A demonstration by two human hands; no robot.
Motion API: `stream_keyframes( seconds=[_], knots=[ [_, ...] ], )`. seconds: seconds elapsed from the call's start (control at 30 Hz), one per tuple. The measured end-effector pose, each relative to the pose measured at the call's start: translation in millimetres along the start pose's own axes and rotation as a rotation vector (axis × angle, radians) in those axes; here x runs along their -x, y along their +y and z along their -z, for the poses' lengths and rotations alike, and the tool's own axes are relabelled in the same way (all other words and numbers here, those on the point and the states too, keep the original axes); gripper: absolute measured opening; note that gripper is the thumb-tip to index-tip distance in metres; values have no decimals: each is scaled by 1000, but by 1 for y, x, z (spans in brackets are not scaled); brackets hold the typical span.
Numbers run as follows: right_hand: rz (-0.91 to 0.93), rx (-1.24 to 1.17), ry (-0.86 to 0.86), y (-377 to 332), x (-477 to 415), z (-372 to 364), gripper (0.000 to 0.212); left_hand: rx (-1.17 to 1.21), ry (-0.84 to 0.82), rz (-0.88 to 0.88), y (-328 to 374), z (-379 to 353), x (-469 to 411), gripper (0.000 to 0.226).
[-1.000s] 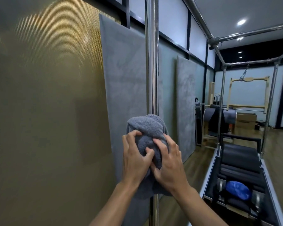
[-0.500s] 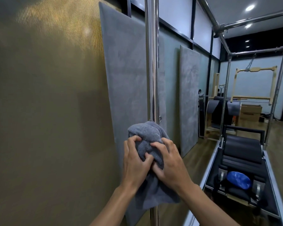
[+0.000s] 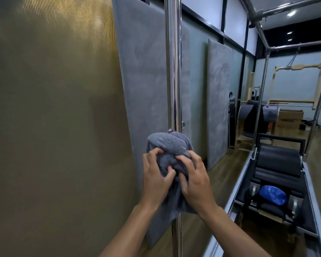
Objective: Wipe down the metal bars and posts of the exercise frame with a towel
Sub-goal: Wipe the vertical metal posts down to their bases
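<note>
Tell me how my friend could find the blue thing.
Start at the shiny post with the grey towel round it, then look right to the long black exercise bed. At its near end lies a rounded blue thing, the only bright blue among black pads and silver metal.

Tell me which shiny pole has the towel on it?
The nearest post, straight ahead: the grey towel is bunched round it, gripped by left hand and right hand. Farther posts stand bare.
</note>
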State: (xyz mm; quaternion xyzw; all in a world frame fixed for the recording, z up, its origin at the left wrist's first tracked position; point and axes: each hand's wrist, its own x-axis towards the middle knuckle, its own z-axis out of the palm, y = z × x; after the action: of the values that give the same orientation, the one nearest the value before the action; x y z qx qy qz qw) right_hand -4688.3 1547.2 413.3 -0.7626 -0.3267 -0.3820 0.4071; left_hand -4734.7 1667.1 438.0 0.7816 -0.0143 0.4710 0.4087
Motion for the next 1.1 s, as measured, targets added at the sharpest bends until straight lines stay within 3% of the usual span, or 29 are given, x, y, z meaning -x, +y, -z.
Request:
stream_keyframes(
  seconds=[0.17, 0.47, 0.6, 0.83, 1.0, 1.1],
  knots=[
    [32, -41, 54, -16, -40, 19, 46, 0, 37, -90, 20, 9, -21, 48],
    [-48, -70, -58, -3, -3, 12, 47, -43, -1, 0, 4, -1, 10, 48],
    [40, -79, -48, -19, -29, 27, 41, 19, 33, 36, 18, 7, 2, 48],
    [157, 19, -306, -5, -10, 18, 40, 148, -11, 346, 0, 3, 35, 40],
    [69, -132, -54, -12, -34, 32, 33, 22, 25, 80, 26, 0, 4, 44],
    [52, -181, 56, -14, -43, 26, 36, -48, 75, 8, 28, 1, -16, 39]
  ],
)
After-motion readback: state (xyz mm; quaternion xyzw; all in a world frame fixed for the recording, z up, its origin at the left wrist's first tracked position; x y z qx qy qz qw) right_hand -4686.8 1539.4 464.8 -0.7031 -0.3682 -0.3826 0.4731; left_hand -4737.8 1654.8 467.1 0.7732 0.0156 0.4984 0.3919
